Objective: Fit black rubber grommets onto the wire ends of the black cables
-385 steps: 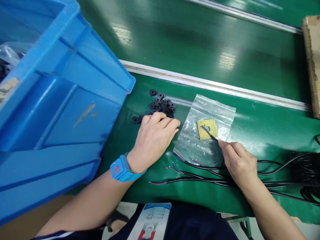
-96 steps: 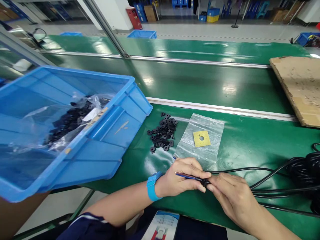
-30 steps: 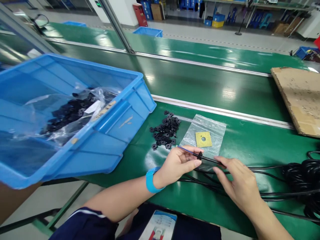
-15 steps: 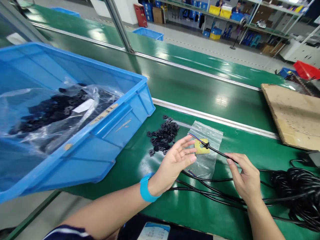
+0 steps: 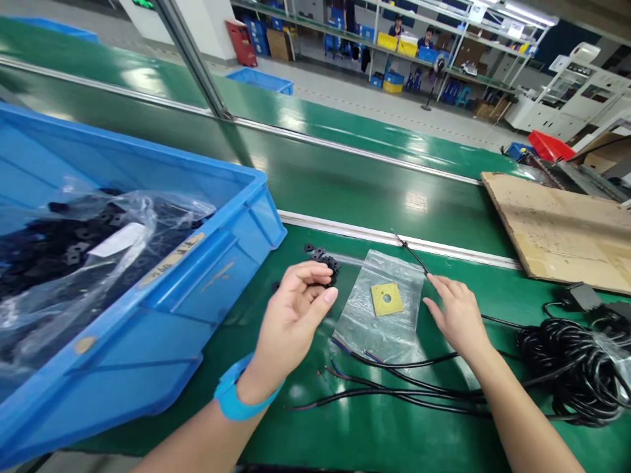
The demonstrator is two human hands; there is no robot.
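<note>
My right hand (image 5: 458,315) pinches a thin black cable (image 5: 415,255), which points up and left over the metal rail and carries a small black part near its end. My left hand (image 5: 290,315), wearing a blue wristband, is raised with curled, parted fingers and nothing visible in it. It partly hides a pile of small black parts (image 5: 329,264). Between the hands, a yellow square plate with a hole (image 5: 379,304) lies on a clear plastic bag (image 5: 359,328). Several black cables (image 5: 394,391) with bare coloured wire ends stretch across the green table below.
A large blue bin (image 5: 231,246) at the left holds black parts in plastic. Coiled black cable (image 5: 566,368) lies at the right, below a cardboard sheet (image 5: 557,230). A metal post (image 5: 192,59) rises beyond the bin. People sit at far shelves.
My left hand has moved left, away from the cable and over the black parts. My right hand has shifted the cable up and away from the yellow plate. The view has turned right.
</note>
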